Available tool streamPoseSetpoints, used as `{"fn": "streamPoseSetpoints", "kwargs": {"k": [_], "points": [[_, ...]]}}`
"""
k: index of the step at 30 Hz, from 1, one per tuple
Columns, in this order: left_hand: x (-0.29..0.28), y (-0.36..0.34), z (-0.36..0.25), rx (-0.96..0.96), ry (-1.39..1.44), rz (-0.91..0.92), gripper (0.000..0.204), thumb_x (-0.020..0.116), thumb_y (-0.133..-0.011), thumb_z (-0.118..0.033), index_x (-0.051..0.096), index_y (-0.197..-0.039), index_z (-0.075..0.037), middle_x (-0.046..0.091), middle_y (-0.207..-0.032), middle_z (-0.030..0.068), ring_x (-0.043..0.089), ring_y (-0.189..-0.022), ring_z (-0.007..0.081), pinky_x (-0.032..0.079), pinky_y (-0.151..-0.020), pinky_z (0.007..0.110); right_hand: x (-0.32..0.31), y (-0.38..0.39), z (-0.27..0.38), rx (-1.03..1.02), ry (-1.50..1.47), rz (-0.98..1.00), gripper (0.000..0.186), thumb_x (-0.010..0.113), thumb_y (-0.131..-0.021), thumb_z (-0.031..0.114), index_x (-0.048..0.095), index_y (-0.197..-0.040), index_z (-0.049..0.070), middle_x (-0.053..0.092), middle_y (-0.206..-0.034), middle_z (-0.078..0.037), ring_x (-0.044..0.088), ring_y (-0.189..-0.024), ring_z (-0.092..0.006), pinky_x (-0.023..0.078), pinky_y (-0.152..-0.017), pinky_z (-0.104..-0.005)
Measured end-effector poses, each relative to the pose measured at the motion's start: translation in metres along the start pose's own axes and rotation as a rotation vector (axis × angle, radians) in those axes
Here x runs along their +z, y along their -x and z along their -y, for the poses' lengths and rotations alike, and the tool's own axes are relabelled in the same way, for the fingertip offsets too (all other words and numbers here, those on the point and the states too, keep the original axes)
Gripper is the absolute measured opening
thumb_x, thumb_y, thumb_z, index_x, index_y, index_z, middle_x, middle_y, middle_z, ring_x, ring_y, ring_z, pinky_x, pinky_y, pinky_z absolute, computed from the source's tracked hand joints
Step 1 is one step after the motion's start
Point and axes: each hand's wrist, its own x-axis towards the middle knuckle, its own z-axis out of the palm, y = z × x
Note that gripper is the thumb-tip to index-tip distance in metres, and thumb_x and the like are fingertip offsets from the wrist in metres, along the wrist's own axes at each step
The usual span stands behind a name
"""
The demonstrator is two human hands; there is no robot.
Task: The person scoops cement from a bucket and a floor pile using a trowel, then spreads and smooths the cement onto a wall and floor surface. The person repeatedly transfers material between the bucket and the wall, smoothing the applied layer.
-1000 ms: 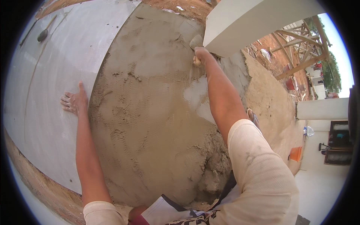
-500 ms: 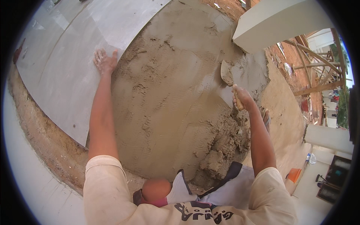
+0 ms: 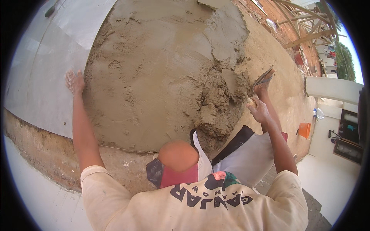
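Note:
My left hand [image 3: 75, 81] lies flat with fingers spread on the large grey tile [image 3: 50, 88], close to its edge along the wet mortar [image 3: 142, 81]. In my right hand [image 3: 259, 111] is the trowel [image 3: 252, 102], gripped by its wooden handle. Its mortar-coated blade is at the rough heap of mortar [image 3: 216, 111] on the right side of the bed, hard to tell apart from the heap. The spread mortar is smooth in places, with pits and ridges near the tile.
My sandalled foot [image 3: 263, 81] rests on the bare floor [image 3: 283, 96] beside the heap. A string [image 3: 123, 149] runs along the mortar's near edge. An orange container [image 3: 304, 130] stands to the right, and wooden scaffolding [image 3: 308, 36] at the far right. A white wall [image 3: 27, 184] borders the near left.
My right hand has brought the trowel back from the smooth mortar by the pillar to the heap nearer me. My left hand stays on the tile while the whole view has shifted.

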Motion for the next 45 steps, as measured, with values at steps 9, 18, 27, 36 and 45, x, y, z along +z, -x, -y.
{"fn": "streamPoseSetpoints", "kwargs": {"k": [9, 18, 27, 36, 45], "points": [[0.008, 0.025, 0.053, -0.032, 0.001, -0.076, 0.073, 0.033, -0.099, -0.057, 0.020, -0.157, -0.015, 0.015, -0.164, 0.0073, 0.006, -0.152, 0.0235, 0.002, -0.122, 0.043, 0.037, 0.043, -0.084, 0.226, -0.035, -0.185, 0.046, 0.063, -0.091, 0.039, 0.059, -0.120, 0.004, 0.065, -0.110, -0.025, 0.061, -0.108, -0.0411, 0.047, -0.090, -0.0475], [0.013, 0.039, 0.103, -0.008, -0.015, -0.091, 0.075, 0.033, -0.098, -0.059, 0.022, -0.157, -0.014, 0.016, -0.164, 0.0084, 0.008, -0.152, 0.0246, 0.004, -0.121, 0.043, 0.040, 0.024, -0.085, 0.205, 0.019, -0.346, 0.047, 0.062, -0.091, 0.036, 0.059, -0.123, 0.002, 0.065, -0.114, -0.026, 0.060, -0.110, -0.0416, 0.046, -0.094, -0.0479], [0.033, 0.039, 0.101, -0.027, 0.006, -0.029, 0.076, 0.031, -0.099, -0.057, 0.019, -0.156, -0.009, 0.011, -0.164, 0.0111, 0.004, -0.152, 0.0251, 0.002, -0.121, 0.044, 0.093, 0.009, -0.130, 0.287, -0.104, -0.201, 0.047, 0.061, -0.091, 0.034, 0.060, -0.122, -0.001, 0.068, -0.106, -0.024, 0.065, -0.100, -0.0375, 0.050, -0.086, -0.0448], [-0.001, 0.060, 0.102, -0.058, 0.020, 0.033, 0.075, 0.031, -0.100, -0.055, 0.016, -0.157, -0.010, 0.010, -0.164, 0.0117, 0.000, -0.152, 0.0257, -0.002, -0.121, 0.045, 0.073, 0.019, -0.046, 0.340, -0.731, 0.115, 0.025, 0.060, -0.094, 0.029, 0.060, -0.096, 0.004, 0.056, -0.068, -0.003, 0.053, -0.053, -0.0122, 0.046, -0.047, -0.0292], [-0.030, 0.096, 0.121, -0.119, -0.028, -0.001, 0.072, 0.031, -0.101, -0.055, 0.017, -0.157, -0.012, 0.009, -0.164, 0.0126, 0.000, -0.152, 0.0273, -0.003, -0.121, 0.045, 0.045, 0.033, -0.002, 0.166, -0.688, 0.051, 0.026, 0.055, -0.097, 0.033, 0.059, -0.090, 0.008, 0.055, -0.067, -0.002, 0.054, -0.054, -0.0094, 0.046, -0.048, -0.0241]]}}
